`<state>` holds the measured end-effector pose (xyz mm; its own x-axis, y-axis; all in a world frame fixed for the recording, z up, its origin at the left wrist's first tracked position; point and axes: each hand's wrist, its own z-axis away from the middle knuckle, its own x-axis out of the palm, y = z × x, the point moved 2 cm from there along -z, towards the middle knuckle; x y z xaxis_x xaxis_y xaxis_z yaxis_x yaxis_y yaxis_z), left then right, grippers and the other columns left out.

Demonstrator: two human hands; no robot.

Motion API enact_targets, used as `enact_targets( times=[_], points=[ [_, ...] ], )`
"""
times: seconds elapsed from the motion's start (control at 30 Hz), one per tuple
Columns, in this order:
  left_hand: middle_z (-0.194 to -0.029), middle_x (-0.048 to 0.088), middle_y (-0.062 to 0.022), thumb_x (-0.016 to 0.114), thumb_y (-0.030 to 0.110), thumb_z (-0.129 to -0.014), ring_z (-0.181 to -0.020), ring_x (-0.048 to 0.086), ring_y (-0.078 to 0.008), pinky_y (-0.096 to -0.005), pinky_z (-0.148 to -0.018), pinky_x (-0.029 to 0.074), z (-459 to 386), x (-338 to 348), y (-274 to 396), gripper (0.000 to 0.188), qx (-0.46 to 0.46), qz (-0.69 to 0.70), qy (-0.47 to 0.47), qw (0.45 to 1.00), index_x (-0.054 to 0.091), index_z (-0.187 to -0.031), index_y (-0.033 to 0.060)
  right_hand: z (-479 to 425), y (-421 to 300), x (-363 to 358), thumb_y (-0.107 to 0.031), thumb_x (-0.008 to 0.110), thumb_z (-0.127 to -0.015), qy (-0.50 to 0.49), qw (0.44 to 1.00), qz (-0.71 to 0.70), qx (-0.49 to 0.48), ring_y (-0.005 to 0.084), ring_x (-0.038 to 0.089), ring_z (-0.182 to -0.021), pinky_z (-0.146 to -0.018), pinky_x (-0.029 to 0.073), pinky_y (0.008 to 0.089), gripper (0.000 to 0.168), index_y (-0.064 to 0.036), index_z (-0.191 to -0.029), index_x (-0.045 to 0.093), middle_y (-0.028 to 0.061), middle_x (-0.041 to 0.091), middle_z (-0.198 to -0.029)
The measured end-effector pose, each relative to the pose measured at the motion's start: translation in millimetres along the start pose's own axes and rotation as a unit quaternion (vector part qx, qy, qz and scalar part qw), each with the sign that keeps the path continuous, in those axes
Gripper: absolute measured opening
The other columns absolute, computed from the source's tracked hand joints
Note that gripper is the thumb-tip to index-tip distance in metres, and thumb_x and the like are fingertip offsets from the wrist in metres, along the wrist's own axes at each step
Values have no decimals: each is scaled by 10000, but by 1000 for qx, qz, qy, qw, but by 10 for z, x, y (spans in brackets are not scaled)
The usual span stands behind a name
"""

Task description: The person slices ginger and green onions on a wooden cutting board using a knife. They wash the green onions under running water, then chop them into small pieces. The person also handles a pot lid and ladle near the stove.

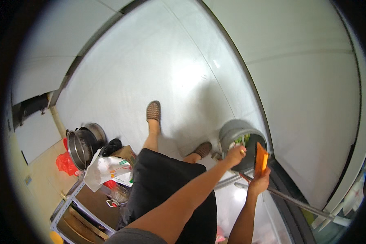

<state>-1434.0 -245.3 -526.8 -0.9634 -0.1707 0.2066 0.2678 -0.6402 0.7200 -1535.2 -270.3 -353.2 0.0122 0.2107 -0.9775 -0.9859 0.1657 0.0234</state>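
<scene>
My left hand (236,156) is over the near rim of a grey bin (234,129), its fingers curled. A small yellowish bit shows at the fingertips; I cannot tell whether the hand holds it. Inside the bin lie green scraps (243,139) and some pale waste. My right hand (259,182), just right of the bin's mouth, is closed around a flat orange tool (261,160) with a dark edge, held upright. What kind of tool it is stays unclear. A long grey pole (296,202) runs behind my right wrist towards the right.
My slippered feet (153,111) are on a pale, shiny floor (134,67). Metal pots (82,149), a white plastic bag (106,169), a red bag (65,163) and a clear bottle (119,195) crowd the left, by a metal shelf (68,198). A white cabinet front (305,100) rises beyond the bin.
</scene>
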Motion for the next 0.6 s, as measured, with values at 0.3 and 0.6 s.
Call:
enact_targets(
  times=[0.3, 0.6],
  points=[
    [-1006, 716, -126, 602, 7, -819, -918, 682, -306, -378, -796, 523, 681, -316, 1048, 271, 56, -19, -12, 998, 711, -1048, 101, -148, -625, -646, -150, 604, -880, -13, 995, 53, -86, 308, 643, -989, -1060, 343, 494, 356, -91, -1228, 561, 102, 687, -1062],
    [-898, 708, -98, 623, 152, -841, -902, 673, -342, -462, -759, 517, 1242, -114, 1555, 214, 104, -205, -18, 973, 616, -1051, 108, -443, -1287, -1212, -120, 560, -921, 120, 957, 154, -214, 270, 633, -1077, -1084, 320, 504, 412, -101, -1329, 505, 77, 657, -1211]
  ],
)
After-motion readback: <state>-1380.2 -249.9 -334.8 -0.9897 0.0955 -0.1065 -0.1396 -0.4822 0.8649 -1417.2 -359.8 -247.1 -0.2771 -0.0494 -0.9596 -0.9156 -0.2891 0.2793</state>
